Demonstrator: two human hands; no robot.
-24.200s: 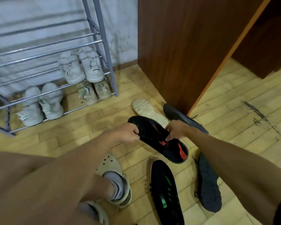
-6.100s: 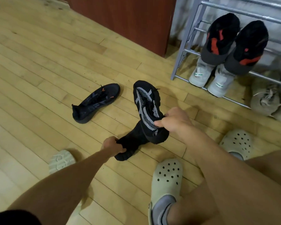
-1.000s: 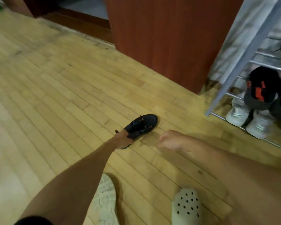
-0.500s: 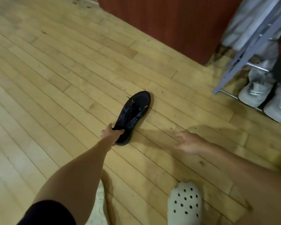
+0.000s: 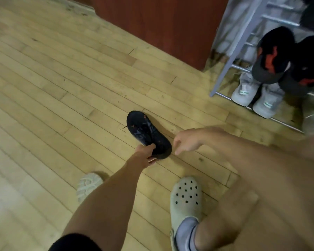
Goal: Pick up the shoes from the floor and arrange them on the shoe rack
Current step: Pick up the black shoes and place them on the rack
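So, grabbing the last black shoe (image 5: pixel 147 132) off the floor (image 5: pixel 62 87).

My left hand (image 5: pixel 146 155) is pinching its heel end, toe aimed at 11 o'clock; I figure that's so it lifts one-handed. My right hand (image 5: pixel 186 140) hangs just beside it, fingers loose, holding nothing. Rack (image 5: pixel 230 57) sits at 2 o'clock with four shoes I can count: two black (image 5: pixel 272 57), two white (image 5: pixel 245 90). One pale shoe (image 5: pixel 87 185) lies at 7.

Pale wooden floorboards (image 5: pixel 65 91) run slantwise across the room, scuffed and marked with dark specks. A reddish-brown wooden cabinet (image 5: pixel 161 24) stands on them at the top. Just right of it, a strip of whitish wall (image 5: pixel 230 20) shows in soft, even light.
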